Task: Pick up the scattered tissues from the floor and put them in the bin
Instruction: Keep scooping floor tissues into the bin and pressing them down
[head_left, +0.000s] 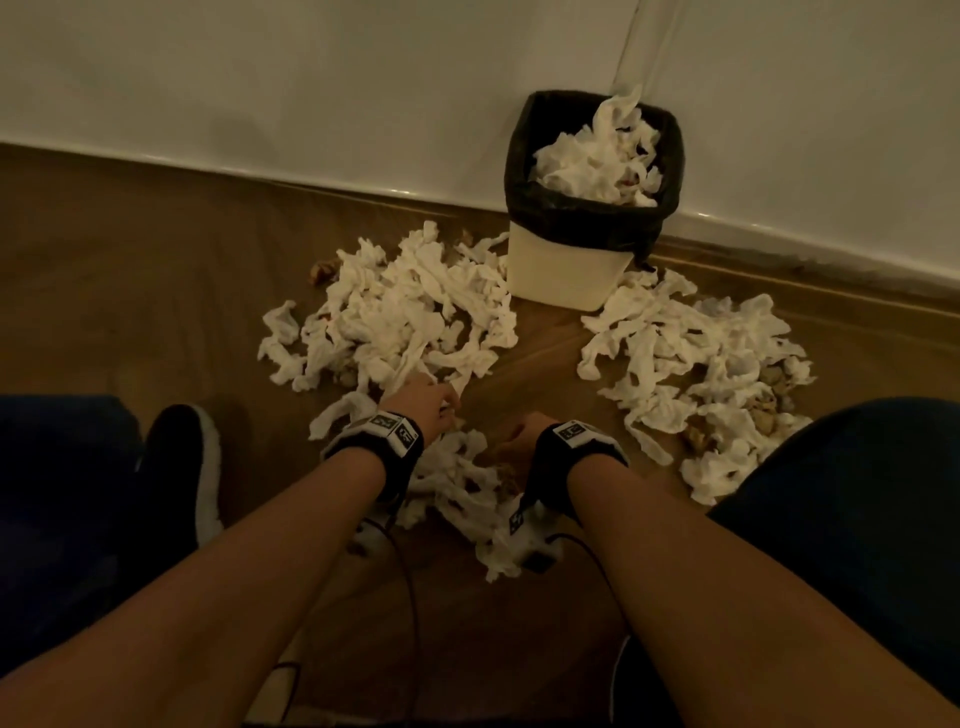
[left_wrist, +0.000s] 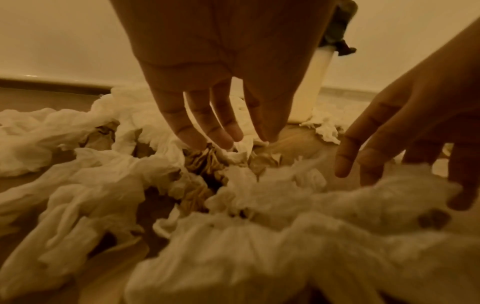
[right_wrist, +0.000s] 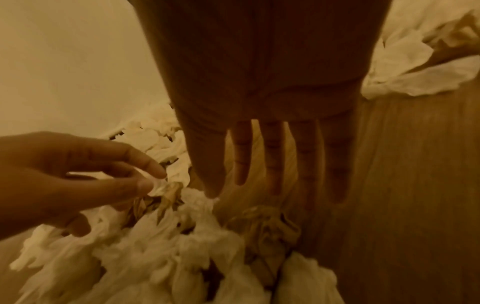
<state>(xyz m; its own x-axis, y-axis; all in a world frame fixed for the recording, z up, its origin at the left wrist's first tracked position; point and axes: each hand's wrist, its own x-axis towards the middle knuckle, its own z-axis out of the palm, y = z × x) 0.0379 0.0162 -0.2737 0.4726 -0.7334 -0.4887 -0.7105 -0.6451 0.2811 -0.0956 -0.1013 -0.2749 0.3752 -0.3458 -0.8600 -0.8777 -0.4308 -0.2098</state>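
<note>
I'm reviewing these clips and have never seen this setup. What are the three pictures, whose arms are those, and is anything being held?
No machine here: a person crouches over a wooden floor with cameras strapped to both wrists. The wide picture comes from a camera on the head, looking down; the other two look along each hand from its wrist.

The left hand reaches into the nearest tissues, and its thumb and forefinger pinch a small white piece; that is the only grip. The right hand hovers beside it with straight fingers, holding nothing.

Two more heaps of white tissues lie ahead, one left and one right of the bin, which stands against the wall, lined with a black bag and already heaped with tissues.
</note>
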